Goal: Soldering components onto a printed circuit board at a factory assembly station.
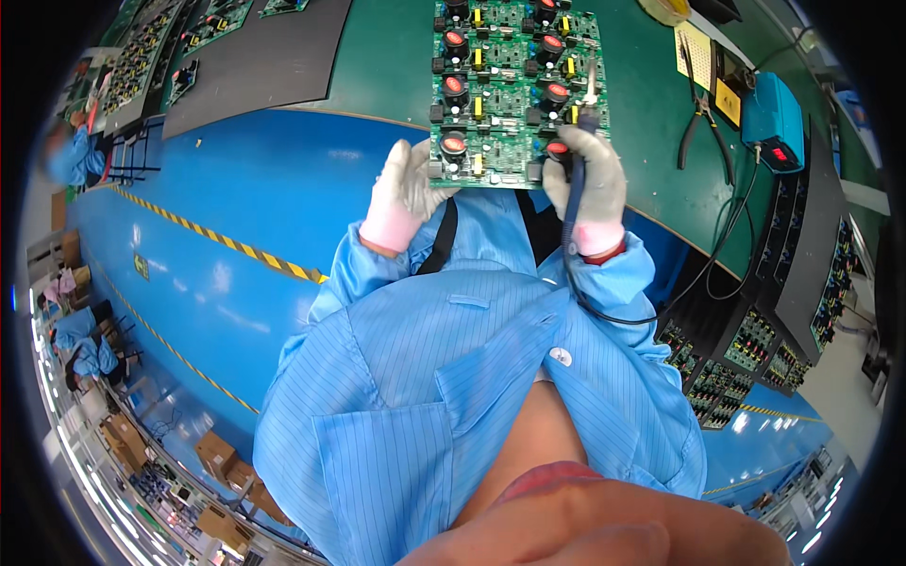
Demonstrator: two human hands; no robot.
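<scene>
A green circuit board panel (pixel 500 123), set with rows of red-topped black coils and yellow parts, lies at the near edge of the bench in front of me. My left hand (pixel 404 193), in a white glove, is closed on its near left corner, thumb up along the side. At the near right corner is my gloved right hand (pixel 593 179), its fingers wrapped round a soldering iron (pixel 578 174). The iron's metal tip points away from me over the board's right side. Under the board, the left fingertips are hidden.
Right of the board lie pliers (pixel 702 127), a yellow pad (pixel 693 55) and a blue soldering station (pixel 774 123). The iron's cable (pixel 618 321) loops past my right sleeve. A black sheet (pixel 255 66) with boards covers the left. More boards (pixel 750 340) stand at right.
</scene>
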